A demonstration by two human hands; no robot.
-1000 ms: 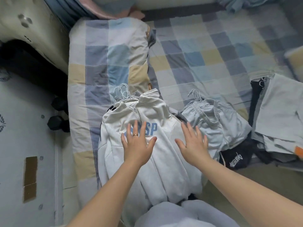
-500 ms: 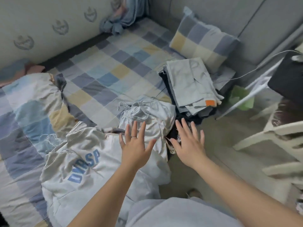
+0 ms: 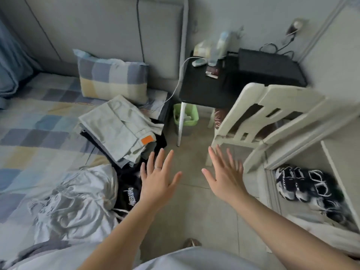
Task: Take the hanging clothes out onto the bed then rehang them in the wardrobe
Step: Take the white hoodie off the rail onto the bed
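My left hand [image 3: 158, 179] and my right hand [image 3: 226, 175] hover over the floor with fingers spread, holding nothing. Clothes lie on the checked bed [image 3: 33, 121] to the left: a light grey garment [image 3: 78, 199] at the lower left, a black garment with white lettering [image 3: 128, 191] by my left hand, and a folded grey-green stack with an orange tag [image 3: 118, 129] further back. The wardrobe's open compartment [image 3: 335, 172] is at the right, with a black-and-white patterned item [image 3: 309, 188] lying inside.
A white plastic chair [image 3: 268, 117] stands ahead on the right, close to the wardrobe. A black bedside table [image 3: 206, 84] with bottles and a cable is behind it, with a green bin [image 3: 186, 114] beneath. A checked pillow [image 3: 113, 76] leans on the headboard.
The view has swung right from the bed toward the wardrobe. Both hands left the white hoodie and now hover over the floor, still spread and holding nothing.
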